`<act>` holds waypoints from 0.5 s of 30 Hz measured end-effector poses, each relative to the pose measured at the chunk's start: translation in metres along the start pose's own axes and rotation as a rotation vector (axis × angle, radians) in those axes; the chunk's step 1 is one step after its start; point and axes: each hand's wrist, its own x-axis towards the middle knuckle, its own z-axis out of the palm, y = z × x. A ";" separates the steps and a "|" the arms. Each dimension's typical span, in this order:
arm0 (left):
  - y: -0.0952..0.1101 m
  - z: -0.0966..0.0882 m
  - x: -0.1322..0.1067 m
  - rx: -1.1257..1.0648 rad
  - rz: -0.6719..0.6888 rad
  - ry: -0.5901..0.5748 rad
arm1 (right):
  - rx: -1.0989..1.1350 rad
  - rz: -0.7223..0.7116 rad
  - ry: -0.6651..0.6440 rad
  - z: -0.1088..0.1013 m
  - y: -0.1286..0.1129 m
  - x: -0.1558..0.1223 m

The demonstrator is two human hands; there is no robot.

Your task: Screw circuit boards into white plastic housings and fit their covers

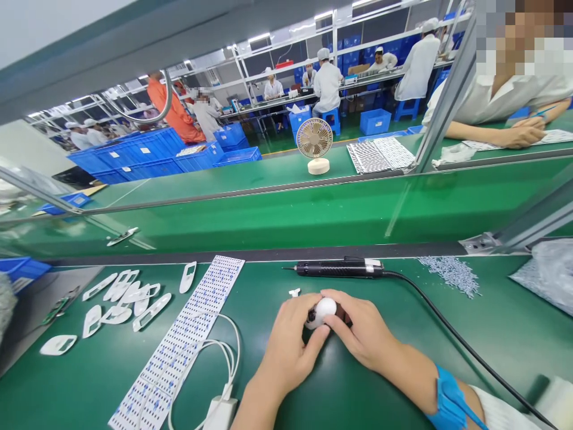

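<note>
1. I have the left hand (290,343) and right hand (360,328) together, both clamped around a white rounded plastic part (326,307), whose dark section (311,314) shows between them. The part sits at 6 o'clock in my view, over the green table (487,340); I cannot tell whether it touches the surface.
2. An electric screwdriver (340,269) lies at 12 o'clock just beyond the hands, with a small white piece (294,292) near its tip. Its black cable (470,351) runs toward 4 o'clock, near the right forearm and its blue wrist strap (450,397).
3. At 9 o'clock, a long perforated white sheet (181,337) lies under a white cable (233,352), with white oval plastic frames (120,298) scattered beyond it.
4. A heap of small grey pieces (452,275) lies at 2 o'clock, and a clear plastic bag (544,275) at 3 o'clock.
5. I judge the smooth, round part could slip if either hand loosens, then roll across the table. The black cable could also snag the right forearm and drag the screwdriver, while a careless sweep could scatter the grey pieces.
</note>
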 end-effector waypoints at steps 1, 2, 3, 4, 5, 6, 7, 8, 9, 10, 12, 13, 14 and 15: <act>0.000 0.002 -0.002 -0.030 -0.027 -0.064 | 0.019 0.026 -0.023 0.000 0.000 0.000; 0.000 0.005 -0.004 -0.071 -0.065 -0.086 | 0.046 0.058 -0.045 0.000 0.001 0.000; -0.001 0.009 -0.005 -0.116 -0.099 -0.089 | 0.083 0.097 -0.060 0.001 0.000 0.000; -0.001 0.013 -0.006 -0.160 -0.122 -0.089 | 0.129 0.140 -0.069 0.001 0.000 0.000; -0.001 0.018 -0.006 -0.201 -0.135 -0.086 | 0.182 0.184 -0.072 0.002 -0.001 0.000; 0.000 0.023 -0.007 -0.235 -0.139 -0.078 | 0.237 0.223 -0.067 0.003 -0.002 -0.001; 0.000 0.027 -0.008 -0.260 -0.140 -0.058 | 0.293 0.255 -0.058 0.005 -0.003 -0.002; 0.001 0.031 -0.009 -0.277 -0.141 -0.029 | 0.349 0.275 -0.049 0.006 -0.005 -0.002; 0.002 0.035 -0.010 -0.287 -0.146 0.008 | 0.405 0.287 -0.042 0.007 -0.006 -0.003; 0.002 0.040 -0.011 -0.293 -0.154 0.054 | 0.459 0.295 -0.041 0.008 -0.007 -0.003; 0.002 0.048 -0.013 -0.305 -0.173 0.153 | 0.546 0.300 -0.040 0.009 -0.007 -0.002; 0.002 0.052 -0.013 -0.320 -0.184 0.188 | 0.571 0.302 -0.035 0.010 -0.006 -0.001; 0.002 0.055 -0.014 -0.339 -0.201 0.217 | 0.588 0.308 -0.028 0.011 -0.005 0.001; 0.003 0.057 -0.014 -0.355 -0.229 0.248 | 0.596 0.319 -0.019 0.013 -0.005 0.003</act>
